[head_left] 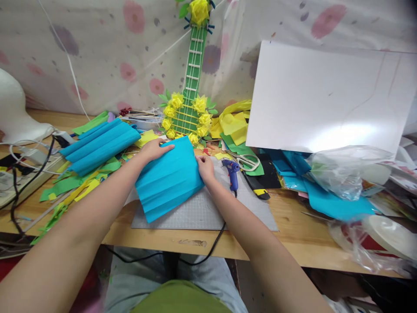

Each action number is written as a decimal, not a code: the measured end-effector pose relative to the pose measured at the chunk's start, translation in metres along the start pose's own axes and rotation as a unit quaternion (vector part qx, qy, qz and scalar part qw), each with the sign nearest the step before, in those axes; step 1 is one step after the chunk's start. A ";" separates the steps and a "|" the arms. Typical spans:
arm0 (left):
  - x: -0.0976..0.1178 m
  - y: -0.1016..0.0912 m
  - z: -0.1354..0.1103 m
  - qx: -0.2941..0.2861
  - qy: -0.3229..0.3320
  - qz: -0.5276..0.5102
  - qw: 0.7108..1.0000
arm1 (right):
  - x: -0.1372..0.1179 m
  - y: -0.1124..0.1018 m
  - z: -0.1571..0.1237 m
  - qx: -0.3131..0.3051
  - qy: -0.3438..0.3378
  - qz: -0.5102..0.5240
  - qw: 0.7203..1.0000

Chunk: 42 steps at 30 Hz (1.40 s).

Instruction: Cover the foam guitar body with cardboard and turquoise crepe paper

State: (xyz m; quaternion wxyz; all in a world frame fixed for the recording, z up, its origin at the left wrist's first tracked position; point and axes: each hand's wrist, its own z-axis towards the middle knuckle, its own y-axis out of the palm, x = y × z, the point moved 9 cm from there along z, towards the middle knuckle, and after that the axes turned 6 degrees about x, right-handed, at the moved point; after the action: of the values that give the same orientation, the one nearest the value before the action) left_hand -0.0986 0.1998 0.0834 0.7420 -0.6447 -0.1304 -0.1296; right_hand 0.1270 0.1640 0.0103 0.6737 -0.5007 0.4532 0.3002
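A sheet of blue crepe paper [171, 178] with faint parallel creases is held at a tilt above the grey cutting mat [198, 221]. My left hand [154, 152] grips its upper left edge, with the thumb lying over the top face and the other fingers partly hidden. At the right edge, the fingertips of my right hand [205, 168] pinch the paper. A purple glue gun [232, 173] lies on the mat just right of that hand. Beyond the glue gun are scissors [249, 162] with light handles.
A green paper guitar [192, 65] with yellow roses leans at the back. Folded blue paper [102, 145] and green scraps lie left, beside a power strip [35, 178]. A black and yellow cutter [259, 189], a white board [325, 95] and plastic bags [350, 171] are to the right.
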 end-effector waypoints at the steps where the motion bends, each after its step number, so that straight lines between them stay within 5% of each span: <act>1: 0.000 0.000 0.000 0.000 -0.001 -0.002 1.000 | -0.005 -0.003 -0.001 0.007 -0.026 -0.035 0.999; 6: -0.003 0.000 -0.001 0.006 -0.001 -0.012 1.000 | -0.019 -0.003 -0.015 -0.023 -0.096 -0.090 0.991; 25: -0.003 0.029 0.019 -0.005 0.025 -0.065 0.998 | 0.002 0.004 -0.034 -0.111 -0.068 -0.142 0.981; 36: -0.005 0.044 0.019 -0.064 0.083 0.017 0.994 | -0.008 0.008 -0.047 -0.123 -0.092 -0.293 0.944; 42: 0.001 0.035 0.020 -0.003 0.118 -0.007 0.993 | -0.017 -0.010 -0.050 -0.098 -0.097 -0.387 0.912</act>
State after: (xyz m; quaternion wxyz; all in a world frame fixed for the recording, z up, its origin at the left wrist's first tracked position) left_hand -0.0859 0.2247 0.0541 0.7493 -0.6263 -0.0463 -0.2103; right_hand 0.1128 0.1145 0.0251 0.7250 -0.6690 0.1248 0.1064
